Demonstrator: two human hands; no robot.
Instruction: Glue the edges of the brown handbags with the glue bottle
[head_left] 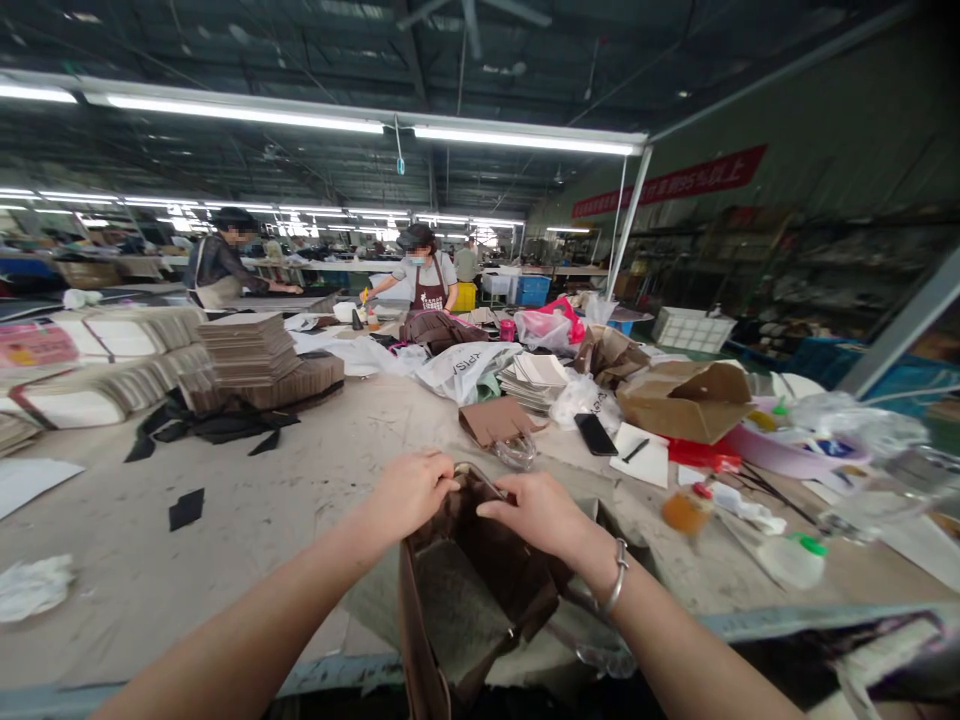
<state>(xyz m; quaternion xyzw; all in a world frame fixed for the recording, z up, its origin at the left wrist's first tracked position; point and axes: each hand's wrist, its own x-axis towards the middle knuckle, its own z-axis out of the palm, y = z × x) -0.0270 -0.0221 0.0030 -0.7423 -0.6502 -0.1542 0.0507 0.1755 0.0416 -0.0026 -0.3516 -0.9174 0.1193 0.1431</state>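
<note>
The left hand (420, 492) pinches the far rim of an open brown bag (421, 640), and the right hand (541, 512) grasps that rim just beside it. The bag stands at the near edge of the surface (300, 520), its mouth facing up. A bracelet (619, 577) circles the right wrist. Just beyond the hands lies a brown flap (495, 422); to its right are a black phone (595, 434) and a pen (636, 451) on white paper (646, 470). Farther left, black scraps (217, 425) lie near a stack of sheets (247, 352).
</note>
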